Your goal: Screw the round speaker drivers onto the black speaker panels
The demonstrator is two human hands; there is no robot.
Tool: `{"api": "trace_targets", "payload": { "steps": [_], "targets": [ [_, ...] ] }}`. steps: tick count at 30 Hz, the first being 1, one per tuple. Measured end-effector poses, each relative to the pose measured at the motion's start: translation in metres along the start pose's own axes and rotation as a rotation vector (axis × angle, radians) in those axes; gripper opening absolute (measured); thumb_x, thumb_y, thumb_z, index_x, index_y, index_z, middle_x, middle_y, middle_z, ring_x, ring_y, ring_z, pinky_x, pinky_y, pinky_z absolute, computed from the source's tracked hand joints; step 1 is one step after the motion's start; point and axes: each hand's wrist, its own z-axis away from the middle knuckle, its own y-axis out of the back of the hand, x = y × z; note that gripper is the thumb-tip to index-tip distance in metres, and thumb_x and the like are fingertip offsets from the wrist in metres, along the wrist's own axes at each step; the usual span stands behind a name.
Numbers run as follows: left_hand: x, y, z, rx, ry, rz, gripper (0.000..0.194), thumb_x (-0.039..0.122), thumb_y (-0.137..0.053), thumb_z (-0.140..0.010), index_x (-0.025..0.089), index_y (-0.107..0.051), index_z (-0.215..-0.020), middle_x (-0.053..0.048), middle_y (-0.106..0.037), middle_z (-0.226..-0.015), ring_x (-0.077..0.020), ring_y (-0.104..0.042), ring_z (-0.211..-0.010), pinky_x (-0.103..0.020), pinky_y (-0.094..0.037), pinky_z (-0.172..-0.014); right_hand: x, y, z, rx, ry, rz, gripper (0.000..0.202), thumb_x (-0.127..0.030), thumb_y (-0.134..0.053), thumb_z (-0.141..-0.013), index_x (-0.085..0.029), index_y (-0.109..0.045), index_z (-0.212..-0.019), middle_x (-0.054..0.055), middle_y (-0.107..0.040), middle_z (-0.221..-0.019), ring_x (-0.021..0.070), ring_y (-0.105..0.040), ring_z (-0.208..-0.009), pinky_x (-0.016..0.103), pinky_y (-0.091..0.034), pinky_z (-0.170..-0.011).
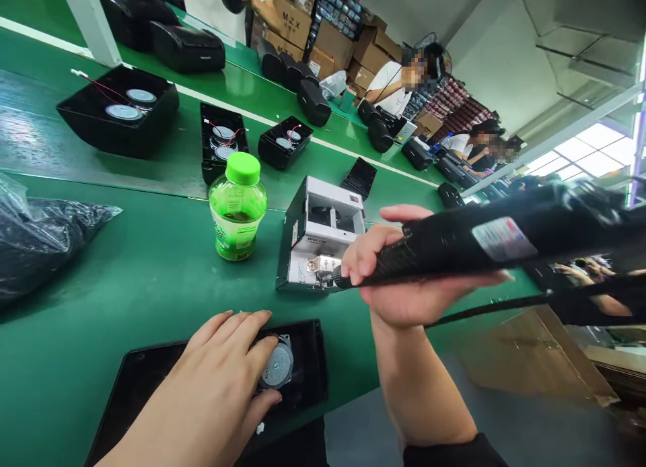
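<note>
Your left hand [217, 373] curves its fingers and thumb around the round speaker [277, 365] inside the black case [307, 366] on the green worktop [166, 272]. Your right hand [408, 299] is closed around the black power screwdriver [434, 245], its tip at the white machine [328, 241].

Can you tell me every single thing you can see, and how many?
speaker: 1, grey, under left fingers
case: 1, black, near edge
driver: 1, black, in right hand
machine: 1, white and black, mid-table
bottle: 1, green, beside machine
bag: 1, clear, dark contents, far left
open speaker boxes: 3, black, beyond bottle
other boxes: many, black, farther back
cartons: several, brown, background
people: several, background
table: green, below
left hand: 1, on speaker
right hand: 1, around driver
</note>
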Motion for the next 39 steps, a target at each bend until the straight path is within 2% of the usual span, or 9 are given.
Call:
{"api": "trace_targets", "payload": {
  "steps": [4,8,10,13,16,25,30,34,39],
  "targets": [
    [0.002,-0.004,0.005,-0.069,0.03,-0.026,0.044,0.024,-0.087,-0.091,0.027,-0.085,-0.135,-0.017,-0.09,-0.152,-0.0431,-0.086,-0.134,-0.065,-0.061,-0.126,-0.002,-0.001,0.005,0.021,-0.076,0.015,0.072,-0.094,-0.057,-0.122,-0.03,-0.087,-0.131,-0.005,-0.066,-0.063,0.017,-0.056,-0.039,0.029,-0.053,-0.041],
    [0.005,-0.009,0.007,-0.081,0.083,-0.004,0.044,0.02,-0.077,-0.089,0.029,-0.082,-0.132,-0.016,-0.09,-0.152,-0.0437,-0.085,-0.137,-0.072,-0.048,-0.14,-0.031,0.01,0.027,0.116,-0.075,-0.046,0.067,-0.095,-0.067,-0.119,-0.035,-0.095,-0.131,-0.005,-0.067,-0.066,0.0174,-0.056,-0.042,0.031,-0.058,-0.044],
    [0.004,-0.009,0.007,-0.092,0.092,0.02,0.044,0.018,-0.072,-0.09,0.03,-0.08,-0.131,-0.014,-0.09,-0.147,-0.0421,-0.084,-0.133,-0.071,-0.041,-0.144,-0.048,0.014,0.039,0.087,-0.103,-0.056,0.061,-0.094,-0.074,-0.117,-0.04,-0.097,-0.135,-0.006,-0.068,-0.067,0.0188,-0.06,-0.045,0.034,-0.063,-0.048],
    [-0.002,-0.01,0.007,-0.108,0.068,0.05,0.037,0.023,-0.068,-0.094,0.035,-0.078,-0.128,-0.01,-0.09,-0.141,-0.0404,-0.083,-0.129,-0.069,-0.036,-0.148,-0.06,0.013,0.055,0.027,-0.114,-0.082,0.063,-0.09,-0.059,-0.126,-0.042,-0.094,-0.147,-0.006,-0.068,-0.071,0.019,-0.064,-0.05,0.035,-0.066,-0.054],
    [-0.007,-0.011,0.008,-0.12,0.063,0.057,0.035,0.026,-0.067,-0.097,0.036,-0.078,-0.129,-0.009,-0.089,-0.144,-0.0419,-0.082,-0.134,-0.071,-0.034,-0.151,-0.054,0.002,0.064,-0.013,-0.167,-0.124,0.069,-0.087,-0.044,-0.131,-0.041,-0.093,-0.149,-0.005,-0.068,-0.071,0.0192,-0.066,-0.054,0.036,-0.069,-0.059],
    [-0.005,-0.009,0.012,-0.158,0.104,0.054,0.035,0.029,-0.069,-0.107,0.036,-0.083,-0.139,-0.01,-0.087,-0.155,-0.0437,-0.079,-0.156,-0.072,-0.039,-0.155,-0.031,-0.01,0.058,0.047,-0.406,-0.248,0.052,-0.093,-0.08,-0.113,-0.044,-0.092,-0.125,-0.007,-0.079,-0.07,0.0204,-0.068,-0.051,0.037,-0.066,-0.055],
    [-0.005,-0.005,0.014,-0.175,0.098,0.052,0.032,0.029,-0.068,-0.111,0.037,-0.082,-0.139,-0.008,-0.087,-0.157,-0.041,-0.077,-0.16,-0.069,-0.041,-0.154,-0.027,-0.006,0.06,-0.021,-0.397,-0.184,0.043,-0.088,-0.077,-0.118,-0.048,-0.087,-0.131,-0.009,-0.078,-0.072,0.0186,-0.069,-0.052,0.037,-0.069,-0.057],
    [-0.004,-0.005,0.014,-0.195,0.138,0.052,0.026,0.031,-0.067,-0.115,0.037,-0.085,-0.133,-0.008,-0.087,-0.155,-0.0416,-0.08,-0.155,-0.072,-0.045,-0.152,-0.028,-0.011,0.059,-0.013,-0.403,-0.168,0.044,-0.087,-0.073,-0.12,-0.045,-0.082,-0.128,-0.011,-0.072,-0.066,0.0186,-0.064,-0.048,0.035,-0.064,-0.054],
    [-0.006,-0.007,0.014,-0.168,0.122,0.075,0.034,0.032,-0.073,-0.103,0.038,-0.084,-0.135,-0.007,-0.088,-0.154,-0.0427,-0.082,-0.15,-0.07,-0.049,-0.147,-0.027,-0.021,0.055,0.005,-0.431,-0.19,0.044,-0.085,-0.079,-0.118,-0.041,-0.081,-0.118,-0.011,-0.069,-0.06,0.0195,-0.06,-0.045,0.034,-0.059,-0.051]
  ]
}}
